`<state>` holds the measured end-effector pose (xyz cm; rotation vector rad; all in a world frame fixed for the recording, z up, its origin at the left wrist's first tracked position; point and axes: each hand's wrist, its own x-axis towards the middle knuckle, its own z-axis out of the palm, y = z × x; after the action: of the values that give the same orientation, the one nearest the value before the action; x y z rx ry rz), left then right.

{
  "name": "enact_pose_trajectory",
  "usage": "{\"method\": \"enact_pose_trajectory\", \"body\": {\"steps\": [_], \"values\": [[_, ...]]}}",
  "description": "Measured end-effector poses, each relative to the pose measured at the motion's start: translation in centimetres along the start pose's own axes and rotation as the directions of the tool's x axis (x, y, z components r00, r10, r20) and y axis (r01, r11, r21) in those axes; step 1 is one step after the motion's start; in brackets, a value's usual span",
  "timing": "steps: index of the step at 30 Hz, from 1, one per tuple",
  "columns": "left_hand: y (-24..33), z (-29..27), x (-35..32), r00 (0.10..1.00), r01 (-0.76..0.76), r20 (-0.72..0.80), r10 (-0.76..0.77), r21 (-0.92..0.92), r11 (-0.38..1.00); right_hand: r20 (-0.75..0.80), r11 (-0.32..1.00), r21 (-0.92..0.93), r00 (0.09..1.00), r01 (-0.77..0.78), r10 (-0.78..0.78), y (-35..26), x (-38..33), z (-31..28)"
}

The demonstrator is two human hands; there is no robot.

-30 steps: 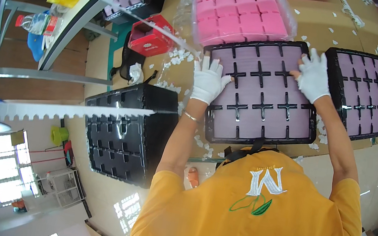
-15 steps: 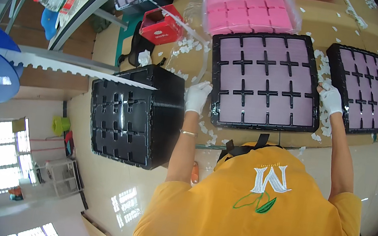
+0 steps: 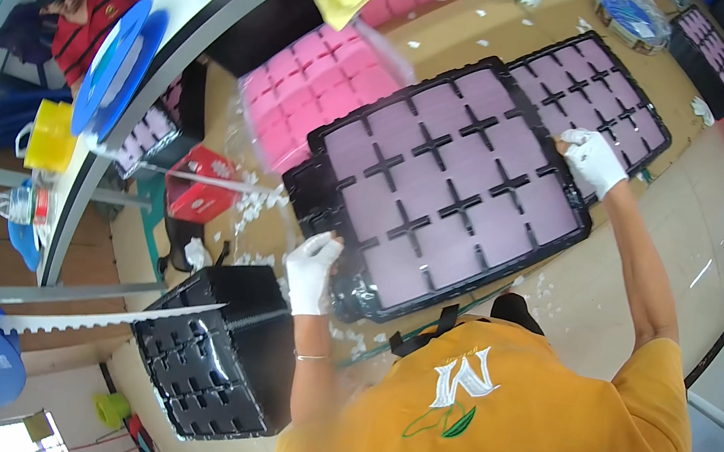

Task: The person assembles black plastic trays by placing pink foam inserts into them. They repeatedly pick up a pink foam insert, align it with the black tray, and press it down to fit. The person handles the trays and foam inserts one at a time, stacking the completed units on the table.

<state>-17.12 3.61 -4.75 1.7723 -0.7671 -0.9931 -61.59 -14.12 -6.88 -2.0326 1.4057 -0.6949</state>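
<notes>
A black plastic tray (image 3: 473, 294) filled with lavender pieces, with black cross-shaped dividers between them, sits tilted in front of me. My left hand (image 3: 311, 273), in a white glove, has its fingers curled at the tray's left edge. At the right edge my white-gloved right hand (image 3: 594, 162) grips the rim; its fingertips are partly hidden. More black plastic shows past the left rim, and I cannot tell if it is a second tray. Behind the right hand lies another lavender-filled tray (image 3: 644, 123), its near left side covered by the held one.
A stack of black trays (image 3: 207, 363) stands at the lower left. Bagged pink pieces (image 3: 315, 82) lie behind the held tray, and a red box (image 3: 199, 188) is left of them. White scraps litter the brown worktop. A person (image 3: 93, 19) is at the far left beyond the shelf.
Both hands have moved with the tray, which now overlaps the right-hand tray; a gap separated them before. The view has turned, so the whole scene appears rotated.
</notes>
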Motion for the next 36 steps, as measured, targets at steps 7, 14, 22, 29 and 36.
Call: {"method": "enact_pose_trajectory", "body": {"steps": [7,14,22,29,36], "values": [[4.2,21.3,1.3,0.966,0.021,0.26,0.003,-0.089,0.996,-0.111,0.929,-0.212,0.952,-0.303,0.285,14.8,2.0,-15.0],[-0.4,36.5,3.3,0.971,0.104,0.219,-0.1,-0.007,0.995,0.038,0.653,-0.748,0.975,-0.117,0.217,28.0,8.0,-18.9],[-1.3,38.4,4.6,0.968,0.196,0.189,-0.162,-0.178,0.964,-0.015,0.702,-0.711,0.998,-0.054,0.062,32.7,10.6,-16.9],[-2.2,38.3,3.4,0.95,0.247,0.227,-0.214,-0.129,0.96,0.099,0.548,-0.835,0.963,-0.057,0.251,33.6,11.4,-16.6],[-2.3,35.2,2.9,0.895,-0.386,0.345,0.282,0.284,0.878,-0.094,0.54,-0.793,0.932,-0.282,0.35,30.4,12.8,-15.7]]}}
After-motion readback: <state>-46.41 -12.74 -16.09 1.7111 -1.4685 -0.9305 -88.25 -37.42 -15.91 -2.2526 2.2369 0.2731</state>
